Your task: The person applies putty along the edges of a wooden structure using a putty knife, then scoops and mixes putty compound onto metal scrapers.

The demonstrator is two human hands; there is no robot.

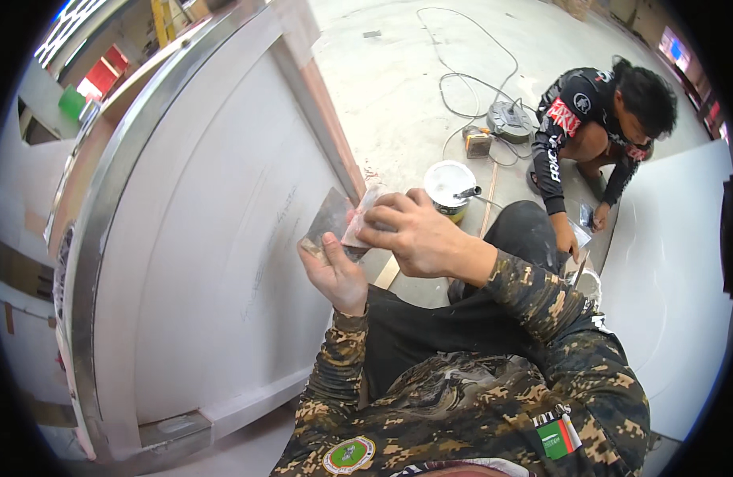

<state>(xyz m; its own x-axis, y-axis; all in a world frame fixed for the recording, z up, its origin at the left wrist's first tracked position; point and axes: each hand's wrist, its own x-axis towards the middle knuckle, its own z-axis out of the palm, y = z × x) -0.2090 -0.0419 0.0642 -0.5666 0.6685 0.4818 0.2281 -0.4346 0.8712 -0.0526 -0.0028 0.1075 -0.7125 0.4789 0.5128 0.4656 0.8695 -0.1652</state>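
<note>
My left hand grips a flat grey plate, thumb on its face, with pink putty smeared near one edge. In my right hand is a thin, pale putty spreader, its blade against the plate where the putty lies. Both hands are together in front of a white framed panel that stands upright on my left. Pinkish smears mark the panel's far upright edge.
An open bucket of white material stands beyond my right hand. Behind it are a yellow-black tool, a cable reel and a looping cord. A person crouches at right, by a large white sheet.
</note>
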